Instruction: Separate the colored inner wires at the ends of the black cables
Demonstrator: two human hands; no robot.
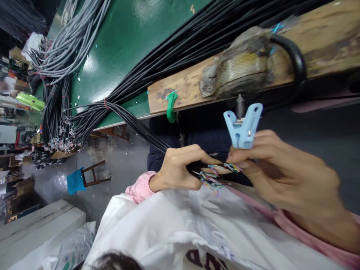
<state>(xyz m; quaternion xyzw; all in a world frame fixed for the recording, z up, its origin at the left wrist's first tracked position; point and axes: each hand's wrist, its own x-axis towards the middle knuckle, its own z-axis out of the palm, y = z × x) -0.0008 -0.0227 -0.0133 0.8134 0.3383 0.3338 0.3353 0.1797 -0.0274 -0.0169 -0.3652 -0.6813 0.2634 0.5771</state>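
The left hand [180,168] grips black cables [146,135]; right hand [270,165] fingers pinch their coloured wires [213,176]. Many bundles on the green tabletop [123,48] look unsorted.

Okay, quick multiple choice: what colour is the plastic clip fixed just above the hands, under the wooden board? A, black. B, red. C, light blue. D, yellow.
C: the light blue plastic spring clip hangs under the worn wooden board, just above the right hand; the left hand grips the black cable bundle, whose multicoloured thin wire ends fan out between both hands.
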